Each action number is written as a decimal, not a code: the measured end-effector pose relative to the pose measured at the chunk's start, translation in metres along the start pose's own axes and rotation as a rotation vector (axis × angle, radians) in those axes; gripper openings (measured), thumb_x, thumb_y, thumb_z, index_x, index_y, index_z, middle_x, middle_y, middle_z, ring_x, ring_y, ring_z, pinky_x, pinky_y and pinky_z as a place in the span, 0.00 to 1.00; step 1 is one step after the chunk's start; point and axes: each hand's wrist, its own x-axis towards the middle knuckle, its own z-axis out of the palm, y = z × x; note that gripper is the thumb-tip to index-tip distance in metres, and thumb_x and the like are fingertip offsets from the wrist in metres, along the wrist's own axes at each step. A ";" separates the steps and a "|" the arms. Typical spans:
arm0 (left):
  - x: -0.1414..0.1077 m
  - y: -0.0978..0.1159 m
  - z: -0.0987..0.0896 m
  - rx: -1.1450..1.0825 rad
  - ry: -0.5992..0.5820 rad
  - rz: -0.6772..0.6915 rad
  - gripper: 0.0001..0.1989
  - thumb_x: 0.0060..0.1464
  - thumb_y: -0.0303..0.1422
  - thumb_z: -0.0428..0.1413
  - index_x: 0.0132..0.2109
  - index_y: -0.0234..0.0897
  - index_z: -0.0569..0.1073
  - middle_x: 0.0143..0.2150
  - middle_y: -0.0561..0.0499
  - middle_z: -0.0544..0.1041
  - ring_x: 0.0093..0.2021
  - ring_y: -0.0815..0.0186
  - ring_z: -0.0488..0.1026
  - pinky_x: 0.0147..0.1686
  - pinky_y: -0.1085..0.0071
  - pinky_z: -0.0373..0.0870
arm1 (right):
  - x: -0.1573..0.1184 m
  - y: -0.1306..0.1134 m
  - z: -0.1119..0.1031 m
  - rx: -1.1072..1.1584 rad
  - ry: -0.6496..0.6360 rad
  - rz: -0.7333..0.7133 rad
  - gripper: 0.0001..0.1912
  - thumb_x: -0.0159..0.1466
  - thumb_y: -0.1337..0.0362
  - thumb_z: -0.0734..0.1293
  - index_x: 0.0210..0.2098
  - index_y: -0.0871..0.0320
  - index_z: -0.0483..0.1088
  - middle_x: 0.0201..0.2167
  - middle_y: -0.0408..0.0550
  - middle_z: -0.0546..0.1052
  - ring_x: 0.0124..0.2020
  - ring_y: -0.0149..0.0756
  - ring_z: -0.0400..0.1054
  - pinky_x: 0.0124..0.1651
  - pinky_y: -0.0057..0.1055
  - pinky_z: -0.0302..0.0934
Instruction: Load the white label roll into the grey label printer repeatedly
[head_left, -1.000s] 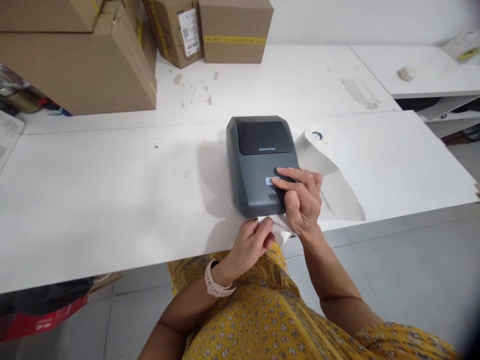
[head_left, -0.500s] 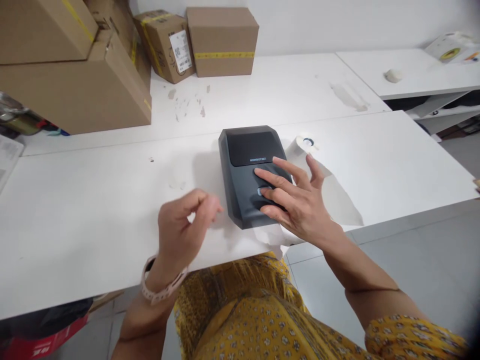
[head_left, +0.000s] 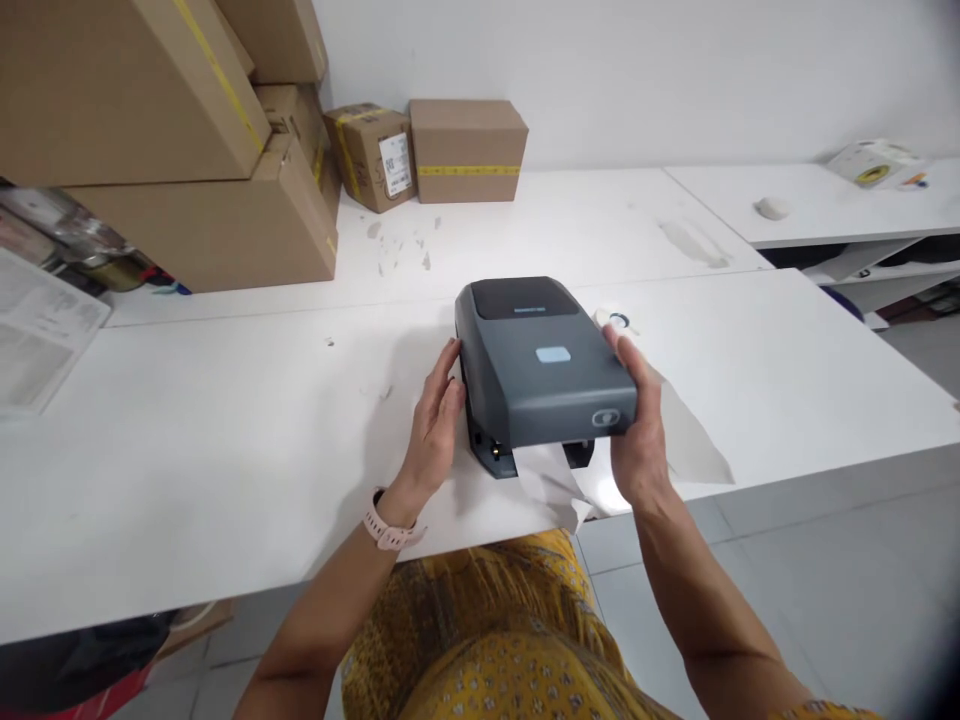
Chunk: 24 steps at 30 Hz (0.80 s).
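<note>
A dark grey printer-like device (head_left: 555, 385) stands near the front edge of the white table (head_left: 225, 430). Its lid is partly raised at the front, and a gap shows beneath it. Crumpled white paper (head_left: 546, 475) hangs from that gap over the table edge. My left hand (head_left: 433, 425) is at the device's left side, fingers stretched, fingertips by the casing. At the right front corner my right hand (head_left: 641, 420) grips the lid, thumb side toward the roll. Behind that hand lies a white roll (head_left: 616, 320), partly hidden, with a backing strip (head_left: 694, 435) trailing toward the edge.
Large cardboard boxes (head_left: 217, 235) are stacked at the back left; two smaller ones, a labelled box (head_left: 373, 165) and a taped box (head_left: 469, 150), stand by the wall. A white box (head_left: 874, 165) and a small round item (head_left: 772, 208) are at the far right.
The lid has risen at the front. My right hand has moved from its top to the right front corner, and my left hand has opened and come to its left side. The view has tilted up.
</note>
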 end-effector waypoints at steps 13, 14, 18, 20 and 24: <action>0.000 -0.015 0.000 0.216 -0.052 0.050 0.26 0.66 0.44 0.56 0.68 0.52 0.67 0.76 0.45 0.59 0.76 0.49 0.56 0.69 0.44 0.61 | 0.229 0.035 0.010 -0.021 0.022 0.184 0.46 0.69 0.38 0.41 0.55 0.69 0.71 0.52 0.50 0.76 0.59 0.48 0.71 0.55 0.36 0.65; 0.000 -0.015 0.000 0.218 -0.052 0.051 0.26 0.66 0.44 0.56 0.68 0.52 0.67 0.76 0.45 0.59 0.76 0.49 0.56 0.70 0.44 0.61 | 0.239 0.040 0.014 -0.016 0.012 0.231 0.46 0.68 0.37 0.41 0.53 0.70 0.71 0.50 0.49 0.76 0.58 0.47 0.72 0.55 0.36 0.65; 0.002 -0.018 -0.002 0.319 -0.082 0.099 0.21 0.68 0.44 0.54 0.65 0.52 0.72 0.76 0.46 0.59 0.76 0.49 0.56 0.71 0.42 0.58 | 0.251 0.046 0.027 0.017 0.023 0.386 0.41 0.71 0.38 0.45 0.53 0.69 0.68 0.52 0.53 0.75 0.60 0.47 0.72 0.59 0.42 0.67; 0.003 -0.021 -0.003 0.440 -0.101 0.163 0.18 0.69 0.43 0.51 0.62 0.51 0.75 0.77 0.47 0.57 0.76 0.49 0.54 0.72 0.41 0.55 | 0.236 0.037 0.027 0.042 0.096 0.336 0.34 0.75 0.42 0.48 0.62 0.62 0.65 0.62 0.55 0.71 0.68 0.45 0.65 0.66 0.41 0.63; 0.007 -0.023 -0.004 0.650 -0.081 0.317 0.19 0.71 0.42 0.47 0.57 0.47 0.78 0.79 0.48 0.52 0.79 0.49 0.43 0.74 0.40 0.48 | 0.171 0.016 0.018 -0.039 0.403 -0.059 0.18 0.77 0.49 0.56 0.60 0.45 0.67 0.62 0.49 0.73 0.62 0.44 0.70 0.65 0.49 0.65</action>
